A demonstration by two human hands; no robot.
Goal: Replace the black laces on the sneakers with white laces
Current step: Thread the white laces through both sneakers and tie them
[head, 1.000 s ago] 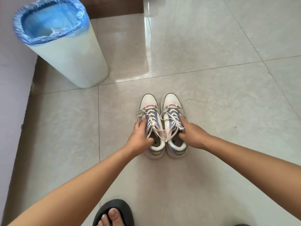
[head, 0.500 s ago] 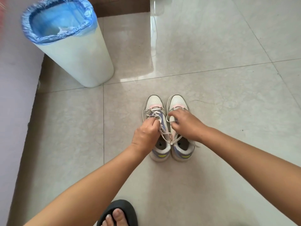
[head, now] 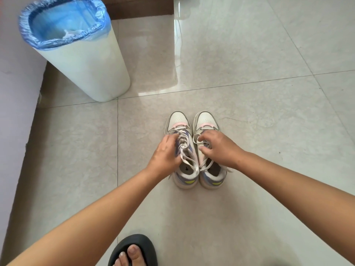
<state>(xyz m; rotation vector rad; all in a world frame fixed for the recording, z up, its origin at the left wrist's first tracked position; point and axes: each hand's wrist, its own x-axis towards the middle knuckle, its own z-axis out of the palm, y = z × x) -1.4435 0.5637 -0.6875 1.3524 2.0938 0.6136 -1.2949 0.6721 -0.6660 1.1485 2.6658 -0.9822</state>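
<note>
Head view: both hands, left [head: 166, 155] and right [head: 221, 148], pinch white laces [head: 187, 150] on the sneakers [head: 205, 120].

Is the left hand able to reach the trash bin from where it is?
Probably yes, with a stretch. The left hand is down on the left sneaker's laces, and the bin stands apart, farther off to the left. Only bare floor lies between them, so nothing blocks the way.

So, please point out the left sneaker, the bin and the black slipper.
left sneaker [head: 177, 119], head view, on its toe cap.
bin [head: 90, 70], head view, on its white wall.
black slipper [head: 134, 239], head view, on its front strap.
</note>
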